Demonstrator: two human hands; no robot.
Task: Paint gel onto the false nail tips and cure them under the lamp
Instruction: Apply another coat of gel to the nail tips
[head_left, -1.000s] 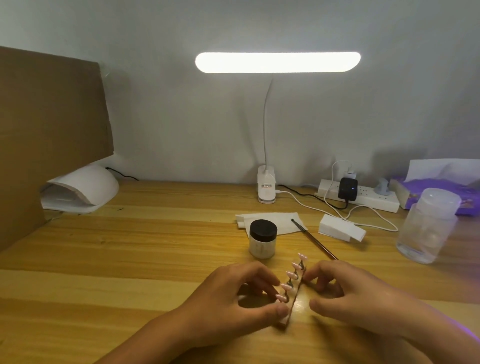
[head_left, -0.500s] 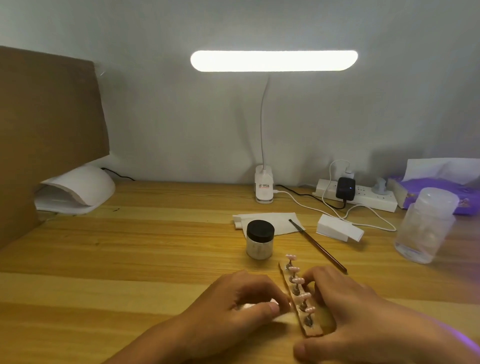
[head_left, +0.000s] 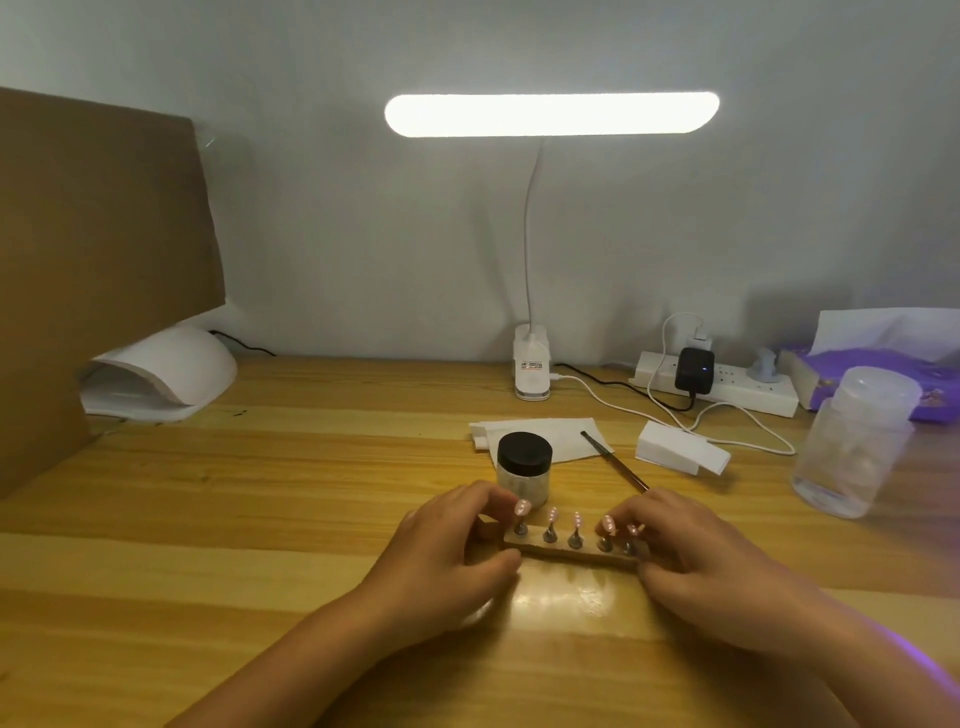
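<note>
**Both hands on the nail tip holder**

I've got the wooden holder (head_left: 571, 555) lying crossways on the table (head_left: 260, 519) right in front of me, gripped at each end. My left hand (head_left: 441, 545) curls round the left end, thumb on the near edge, and my right hand (head_left: 691, 551) round the right end. Five pink nail tips (head_left: 551, 515) stand in a row between my hands. The gel jar (head_left: 523, 467) sits just behind them, lid on. The curing lamp (head_left: 161, 374) is well off to the left.
</note>
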